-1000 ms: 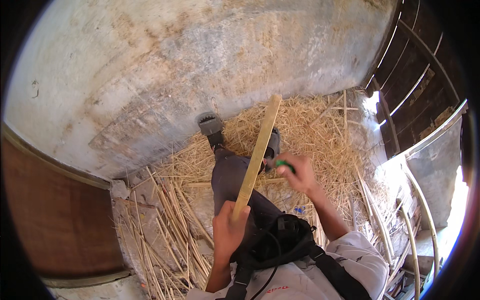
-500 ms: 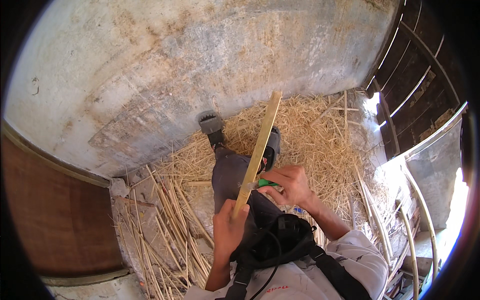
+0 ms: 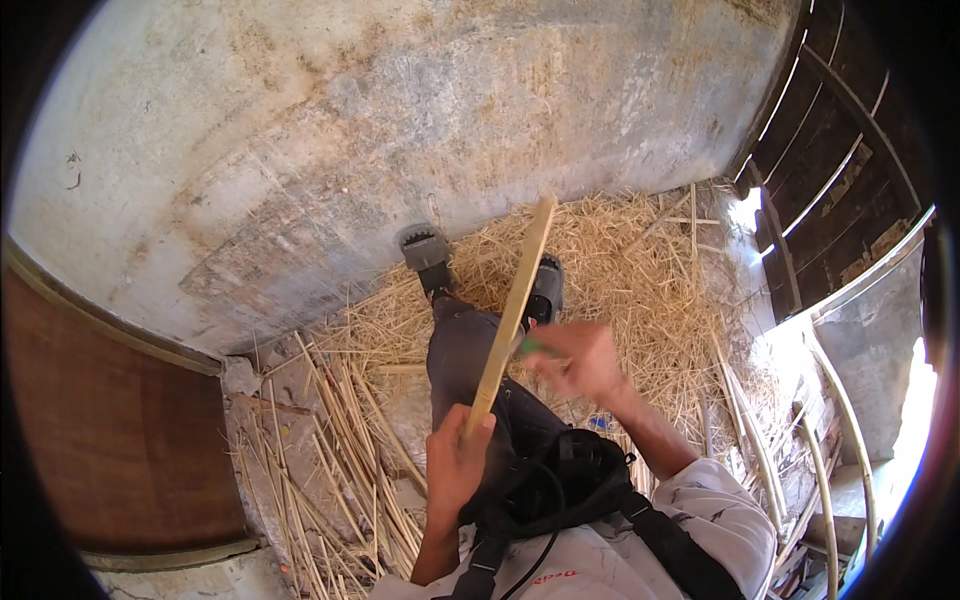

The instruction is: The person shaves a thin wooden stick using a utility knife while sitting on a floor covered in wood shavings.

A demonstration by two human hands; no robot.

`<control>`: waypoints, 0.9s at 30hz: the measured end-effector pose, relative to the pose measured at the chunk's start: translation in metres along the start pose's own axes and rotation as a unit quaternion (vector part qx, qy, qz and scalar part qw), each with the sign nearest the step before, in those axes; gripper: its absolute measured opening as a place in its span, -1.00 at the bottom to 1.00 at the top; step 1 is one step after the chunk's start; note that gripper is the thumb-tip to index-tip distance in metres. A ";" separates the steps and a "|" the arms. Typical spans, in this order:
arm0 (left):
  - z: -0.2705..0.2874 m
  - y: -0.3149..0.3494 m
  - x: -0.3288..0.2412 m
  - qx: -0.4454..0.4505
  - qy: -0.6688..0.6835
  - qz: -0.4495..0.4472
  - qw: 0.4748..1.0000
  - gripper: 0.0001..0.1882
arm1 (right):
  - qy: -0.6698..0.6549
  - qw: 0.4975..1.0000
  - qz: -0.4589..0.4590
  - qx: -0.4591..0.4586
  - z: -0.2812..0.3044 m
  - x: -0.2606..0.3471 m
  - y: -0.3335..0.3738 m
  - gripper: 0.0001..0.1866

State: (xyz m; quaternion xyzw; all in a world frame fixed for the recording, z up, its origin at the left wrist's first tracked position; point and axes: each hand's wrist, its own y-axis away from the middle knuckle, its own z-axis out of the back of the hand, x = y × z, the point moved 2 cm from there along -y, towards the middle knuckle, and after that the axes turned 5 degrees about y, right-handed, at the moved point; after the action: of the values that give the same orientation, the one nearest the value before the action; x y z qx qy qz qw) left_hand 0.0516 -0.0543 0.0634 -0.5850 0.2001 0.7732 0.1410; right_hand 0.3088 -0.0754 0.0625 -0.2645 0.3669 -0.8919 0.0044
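A long, flat yellowish bamboo strip [image 3: 516, 303] slants up and away from my left hand [image 3: 457, 455], whose fingers and thumb are wrapped round its lower end. My right hand [image 3: 580, 362] is closed round a green-handled knife [image 3: 532, 347], beside the strip's right edge at about mid-length. Motion smears this hand and the knife. The blade cannot be made out clearly, nor whether it touches the bamboo. My legs are under the strip, with a dark sandal [image 3: 424, 245] on one foot.
Pale shavings [image 3: 630, 265] cover the ground ahead and to the right. Several long thin strips [image 3: 345, 450] lie at the left. A stained wall [image 3: 400, 120] rises in front, a brown panel [image 3: 120, 410] stands at far left, and curved poles [image 3: 825, 490] lean at the right.
My right hand and the knife have moved forward along the strip, away from my left hand. The strip's far tip has dropped slightly toward me and left. My left hand keeps its grip.
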 end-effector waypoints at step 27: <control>-0.006 -0.009 0.006 0.125 0.121 0.037 0.984 -0.57 | -0.230 0.963 -0.101 0.101 0.000 0.012 0.000 -0.67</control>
State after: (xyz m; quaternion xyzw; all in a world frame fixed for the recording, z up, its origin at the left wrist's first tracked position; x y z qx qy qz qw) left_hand 0.0589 -0.0494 0.0548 -0.6442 0.3323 0.6703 0.1592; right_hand 0.2989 -0.0774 0.0680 -0.4962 0.2356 -0.8352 0.0252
